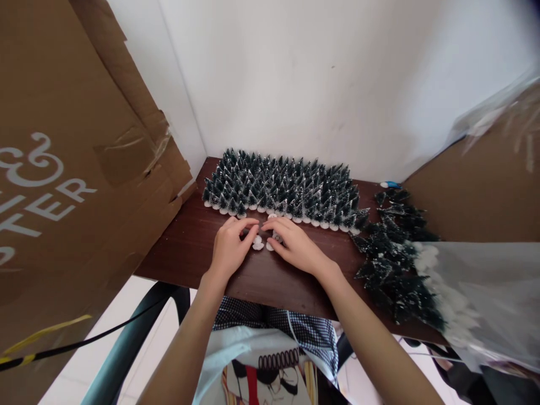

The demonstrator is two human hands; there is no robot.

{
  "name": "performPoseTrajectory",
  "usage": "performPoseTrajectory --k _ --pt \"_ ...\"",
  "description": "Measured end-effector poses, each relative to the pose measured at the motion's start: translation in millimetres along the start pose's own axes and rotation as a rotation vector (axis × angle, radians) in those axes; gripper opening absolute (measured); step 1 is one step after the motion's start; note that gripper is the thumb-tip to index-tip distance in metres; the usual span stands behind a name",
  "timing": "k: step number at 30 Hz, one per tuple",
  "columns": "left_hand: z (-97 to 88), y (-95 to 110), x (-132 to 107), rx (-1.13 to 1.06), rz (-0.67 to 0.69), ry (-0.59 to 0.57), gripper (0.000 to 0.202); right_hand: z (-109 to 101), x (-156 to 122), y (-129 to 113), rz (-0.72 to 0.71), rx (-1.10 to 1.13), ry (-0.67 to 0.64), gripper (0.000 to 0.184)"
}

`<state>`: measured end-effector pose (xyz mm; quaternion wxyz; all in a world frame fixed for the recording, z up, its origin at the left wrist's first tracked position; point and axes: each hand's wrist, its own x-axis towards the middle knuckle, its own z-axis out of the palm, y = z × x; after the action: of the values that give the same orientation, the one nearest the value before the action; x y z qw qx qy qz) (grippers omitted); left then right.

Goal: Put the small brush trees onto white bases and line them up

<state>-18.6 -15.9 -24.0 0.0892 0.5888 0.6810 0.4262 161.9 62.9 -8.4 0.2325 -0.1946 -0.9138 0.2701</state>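
Observation:
A dense block of several small dark green frosted trees on white bases [282, 188] stands upright at the back of the dark wooden table [189, 247]. In front of it my left hand [230, 247] and my right hand [295, 244] rest on the table, fingertips almost meeting. Their fingers curl down around a few small white bases [258, 243] lying between them. Whether either hand grips a base is hidden by the fingers.
A loose heap of the same trees [392, 259] lies at the right, spilling from a clear plastic bag [476, 292]. A big cardboard box [63, 185] stands at the left, another brown box [485, 191] at the right. A white wall is behind. A blue item [391, 184] lies near the wall.

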Motion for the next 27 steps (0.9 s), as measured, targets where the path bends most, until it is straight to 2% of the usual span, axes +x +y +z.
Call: performPoseTrajectory --k 4,9,12,17,20,24,27 --pt "-1.6 3.5 0.9 -0.042 0.085 0.019 0.020 0.9 0.0 -0.4 -0.001 0.001 0.003 0.026" --pt "-2.2 4.4 0.9 -0.128 0.155 -0.017 0.024 1.2 -0.2 -2.2 -0.031 0.020 0.023 0.023" --pt "-2.1 3.4 0.9 -0.140 0.153 -0.039 0.027 0.7 0.2 -2.6 -0.031 0.056 0.069 0.021" --pt "-0.8 3.0 1.0 -0.120 0.085 -0.163 0.032 -0.1 0.4 -0.5 0.061 0.036 0.195 0.016" --pt "-0.2 3.4 1.1 -0.118 0.097 -0.193 0.033 0.7 0.1 1.4 0.058 0.013 0.206 0.019" --pt "-1.1 2.4 1.4 -0.116 0.130 -0.169 0.032 3.2 0.1 2.8 0.047 -0.027 0.139 0.023" --pt "-1.8 3.9 1.1 -0.110 0.169 -0.068 0.027 3.9 0.6 3.2 0.054 -0.037 0.091 0.025"
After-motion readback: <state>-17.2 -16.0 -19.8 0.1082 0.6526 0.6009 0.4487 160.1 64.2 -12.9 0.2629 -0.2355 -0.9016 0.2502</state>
